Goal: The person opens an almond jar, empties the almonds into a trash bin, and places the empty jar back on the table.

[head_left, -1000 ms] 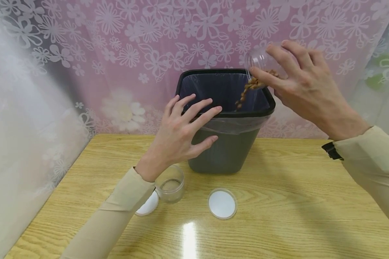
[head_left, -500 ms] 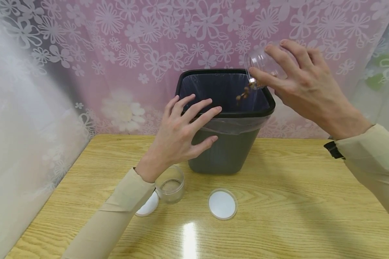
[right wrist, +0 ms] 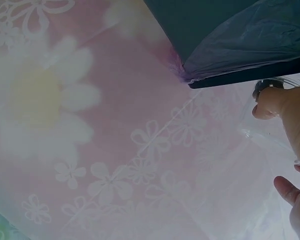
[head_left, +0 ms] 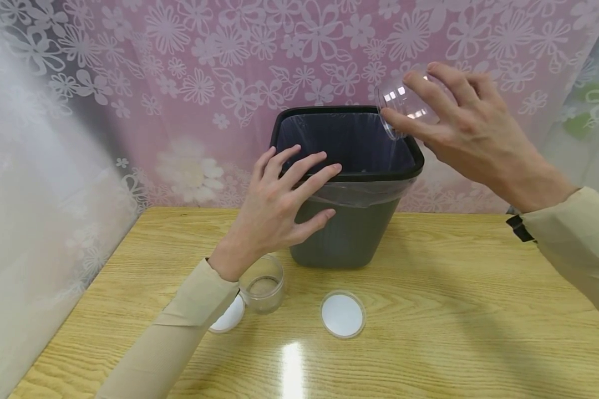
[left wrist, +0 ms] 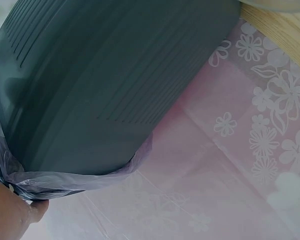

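A dark grey trash bin with a black rim and clear liner stands on the table. My left hand rests on its near left rim, fingers spread, thumb along the outside. Over the right side of the bin, my right hand holds a clear plastic jar on its side, mouth tilted down toward the bin. No pieces show inside that jar. In the right wrist view the jar is gripped beside the bin's rim. The left wrist view shows the bin's ribbed wall and the liner's gathered edge.
A second clear jar stands upright near my left wrist. One round white lid lies in front of the bin; another white lid is partly hidden by my left sleeve. A pink floral curtain hangs close behind the bin.
Brown pellet-like pieces poured out of the jar into the bin, and the stream has stopped. The right hand has tipped the jar slightly further; the left hand has stayed still.
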Demonstrator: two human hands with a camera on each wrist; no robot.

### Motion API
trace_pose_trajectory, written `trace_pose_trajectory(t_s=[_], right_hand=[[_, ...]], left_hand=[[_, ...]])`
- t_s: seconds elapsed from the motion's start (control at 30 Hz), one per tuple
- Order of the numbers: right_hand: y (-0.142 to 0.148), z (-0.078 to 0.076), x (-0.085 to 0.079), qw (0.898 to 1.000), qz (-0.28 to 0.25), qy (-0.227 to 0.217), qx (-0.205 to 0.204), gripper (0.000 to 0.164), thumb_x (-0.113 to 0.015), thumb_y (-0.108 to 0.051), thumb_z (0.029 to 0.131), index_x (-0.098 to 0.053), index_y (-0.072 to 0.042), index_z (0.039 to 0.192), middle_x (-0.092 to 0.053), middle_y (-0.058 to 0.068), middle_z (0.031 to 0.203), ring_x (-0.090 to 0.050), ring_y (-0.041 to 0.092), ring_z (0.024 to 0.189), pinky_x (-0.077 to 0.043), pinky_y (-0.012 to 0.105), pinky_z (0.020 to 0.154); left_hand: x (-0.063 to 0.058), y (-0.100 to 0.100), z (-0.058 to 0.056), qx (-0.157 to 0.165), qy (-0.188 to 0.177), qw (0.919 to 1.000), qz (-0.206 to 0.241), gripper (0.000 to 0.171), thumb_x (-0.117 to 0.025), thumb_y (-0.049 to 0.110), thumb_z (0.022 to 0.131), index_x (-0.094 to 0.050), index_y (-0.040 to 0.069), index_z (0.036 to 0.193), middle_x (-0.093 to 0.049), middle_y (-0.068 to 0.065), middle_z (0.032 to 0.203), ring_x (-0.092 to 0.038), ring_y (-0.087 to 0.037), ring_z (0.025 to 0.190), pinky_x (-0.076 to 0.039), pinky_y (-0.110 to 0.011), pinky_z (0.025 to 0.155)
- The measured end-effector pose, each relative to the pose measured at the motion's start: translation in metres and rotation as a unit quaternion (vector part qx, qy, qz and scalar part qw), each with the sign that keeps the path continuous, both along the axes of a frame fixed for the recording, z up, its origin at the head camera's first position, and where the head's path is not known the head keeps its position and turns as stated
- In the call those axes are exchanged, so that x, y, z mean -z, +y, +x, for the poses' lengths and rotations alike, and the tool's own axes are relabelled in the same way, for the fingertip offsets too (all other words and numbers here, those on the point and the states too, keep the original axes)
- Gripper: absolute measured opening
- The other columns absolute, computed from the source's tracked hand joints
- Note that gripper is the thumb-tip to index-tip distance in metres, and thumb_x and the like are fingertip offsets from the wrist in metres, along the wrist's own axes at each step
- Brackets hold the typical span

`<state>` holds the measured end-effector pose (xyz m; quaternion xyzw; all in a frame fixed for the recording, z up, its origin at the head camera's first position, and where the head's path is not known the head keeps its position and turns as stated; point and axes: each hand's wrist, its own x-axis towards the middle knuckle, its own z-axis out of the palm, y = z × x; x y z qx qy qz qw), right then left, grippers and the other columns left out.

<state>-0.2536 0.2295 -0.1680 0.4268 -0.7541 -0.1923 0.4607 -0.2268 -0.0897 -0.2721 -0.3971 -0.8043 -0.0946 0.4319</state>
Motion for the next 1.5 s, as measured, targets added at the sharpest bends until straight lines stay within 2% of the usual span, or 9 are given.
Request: trace_pose_trajectory(t_s=[0.13,0.37,0.73,0.93,1.1,1.23,1.5], right_hand=[[0.000,0.002,-0.004,0.999,0.036,-0.007,-0.001,0.093,-0.086,0.004,0.071,-0.046,-0.023,0.150,-0.044,0.027,0.148,-0.045,0.050,0.130,-0.047,0.063,0.083],[-0.002,0.001,-0.004,0.998,0.057,-0.002,0.002,0.086,-0.077,0.014,0.078,-0.047,-0.024,0.150,-0.043,0.024,0.152,-0.044,0.046,0.133,-0.047,0.060,0.093],[-0.001,0.000,-0.004,0.996,0.085,0.001,-0.006,0.088,-0.076,0.015,0.079,-0.044,-0.023,0.152,-0.042,0.024,0.154,-0.043,0.047,0.134,-0.045,0.060,0.088],[0.001,-0.004,-0.012,0.990,0.137,0.029,-0.025,0.100,-0.087,0.010,0.069,-0.041,-0.020,0.153,-0.041,0.027,0.153,-0.045,0.048,0.134,-0.046,0.058,0.086],[0.002,-0.013,-0.020,0.979,0.180,0.084,-0.039,0.116,-0.097,0.001,0.055,-0.038,-0.021,0.152,-0.042,0.025,0.152,-0.047,0.045,0.132,-0.049,0.055,0.084],[0.002,-0.021,-0.026,0.970,0.205,0.119,-0.045,0.120,-0.098,-0.005,0.052,-0.037,-0.023,0.153,-0.043,0.023,0.153,-0.047,0.042,0.133,-0.050,0.053,0.089],[0.002,-0.030,-0.032,0.961,0.236,0.128,-0.064,0.125,-0.098,-0.004,0.044,-0.036,-0.023,0.152,-0.043,0.022,0.154,-0.045,0.042,0.136,-0.049,0.053,0.097]], left_hand=[[0.000,0.000,0.000,-0.001,0.001,1.0000,-0.001,0.063,-0.068,0.053,0.092,-0.053,0.028,0.149,-0.056,-0.004,0.148,-0.047,-0.038,0.141,-0.031,-0.062,0.119],[0.000,-0.001,0.002,-0.003,0.003,1.0000,-0.001,0.062,-0.067,0.053,0.092,-0.054,0.028,0.148,-0.056,-0.004,0.148,-0.046,-0.037,0.142,-0.030,-0.063,0.119],[-0.001,0.000,0.002,-0.004,0.005,1.0000,-0.003,0.062,-0.066,0.054,0.093,-0.054,0.029,0.148,-0.056,-0.004,0.148,-0.046,-0.037,0.142,-0.031,-0.063,0.119],[-0.001,0.000,0.003,-0.004,0.001,1.0000,-0.002,0.062,-0.066,0.053,0.093,-0.054,0.028,0.148,-0.056,-0.004,0.148,-0.046,-0.037,0.142,-0.031,-0.063,0.119],[0.000,0.000,0.002,-0.004,0.003,1.0000,-0.001,0.062,-0.067,0.052,0.092,-0.054,0.028,0.148,-0.056,-0.004,0.148,-0.047,-0.037,0.141,-0.031,-0.062,0.119],[0.000,0.000,0.002,-0.006,0.002,1.0000,-0.003,0.062,-0.067,0.053,0.093,-0.053,0.028,0.148,-0.056,-0.004,0.148,-0.046,-0.037,0.142,-0.031,-0.062,0.119],[-0.001,0.000,0.002,-0.007,-0.003,0.9999,-0.007,0.062,-0.066,0.053,0.093,-0.053,0.028,0.149,-0.055,-0.004,0.149,-0.045,-0.037,0.143,-0.030,-0.062,0.119]])
